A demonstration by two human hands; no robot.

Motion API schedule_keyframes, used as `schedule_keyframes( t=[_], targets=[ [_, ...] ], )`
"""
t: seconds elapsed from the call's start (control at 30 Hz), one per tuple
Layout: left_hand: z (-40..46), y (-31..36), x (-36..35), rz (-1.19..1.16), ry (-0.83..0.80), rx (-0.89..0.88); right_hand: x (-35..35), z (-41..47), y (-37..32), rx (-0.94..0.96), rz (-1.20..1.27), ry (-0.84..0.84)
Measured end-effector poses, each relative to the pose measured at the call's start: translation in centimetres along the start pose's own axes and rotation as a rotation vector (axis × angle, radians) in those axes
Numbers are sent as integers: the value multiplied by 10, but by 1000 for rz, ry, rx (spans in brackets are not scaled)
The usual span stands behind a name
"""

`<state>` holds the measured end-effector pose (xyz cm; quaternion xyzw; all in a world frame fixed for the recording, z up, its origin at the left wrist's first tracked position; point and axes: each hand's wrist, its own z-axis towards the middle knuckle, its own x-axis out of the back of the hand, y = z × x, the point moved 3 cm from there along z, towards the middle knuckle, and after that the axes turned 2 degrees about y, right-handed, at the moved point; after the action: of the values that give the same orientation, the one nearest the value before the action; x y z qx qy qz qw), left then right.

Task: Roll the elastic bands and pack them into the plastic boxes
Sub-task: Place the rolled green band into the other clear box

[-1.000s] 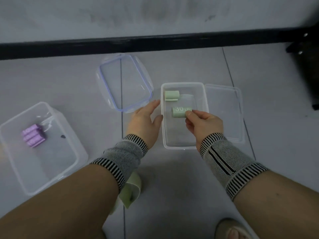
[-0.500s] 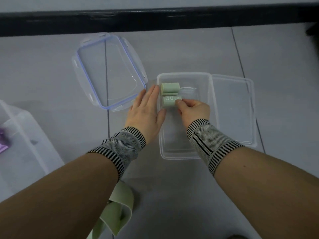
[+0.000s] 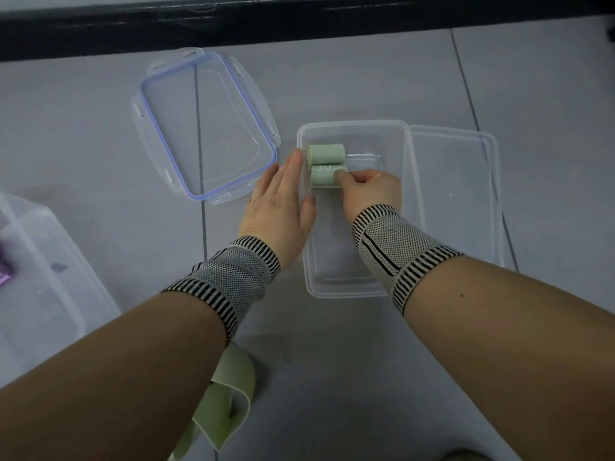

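While both forearms reach in from the near edge, an unrolled green elastic band [image 3: 229, 390] lies loose on the floor [image 3: 332, 361] just under the left arm. Both wrists wear striped grey knit sleeves [image 3: 229, 277]. Left hand [image 3: 279, 201]: fingers straight, flat against the outside of the left wall of the clear plastic box [image 3: 412, 207], thumb touching that wall, holding nothing. Right hand [image 3: 369, 191]: inside the box, fingers curled, pinching the near rolled green band [image 3: 324, 176], the one with pale print on it, low in the box's far-left corner. Second rolled green band [image 3: 326, 154] sits just beyond it, touching or nearly touching, against the far-left wall. Box's flat lid [image 3: 466, 194] lies right beside it on the right. At the left edge, a bigger clear box [image 3: 50, 277] with something purple [image 3: 5, 274] inside, mostly cut off. Farther left of centre: a blue-sealed clip lid [image 3: 206, 124] lying on the floor. Beyond that, a dark bar [image 3: 299, 24] runs across the far side.
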<state>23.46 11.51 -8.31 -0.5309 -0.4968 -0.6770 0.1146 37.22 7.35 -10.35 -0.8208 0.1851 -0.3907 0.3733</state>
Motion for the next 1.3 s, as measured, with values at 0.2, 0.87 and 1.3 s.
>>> schedule_keyframes(
  t=[0.2, 0.87, 1.3],
  targets=[
    [-1, 2, 2, -15, 23, -25, 3, 3, 4, 14, -23, -17],
    [-1, -1, -1, -62, 14, -9, -7, -2, -5, 62, -109, 18],
    [-1, -2, -2, -97, 6, 13, -18, 2, -7, 227, -222, -84]
  ],
)
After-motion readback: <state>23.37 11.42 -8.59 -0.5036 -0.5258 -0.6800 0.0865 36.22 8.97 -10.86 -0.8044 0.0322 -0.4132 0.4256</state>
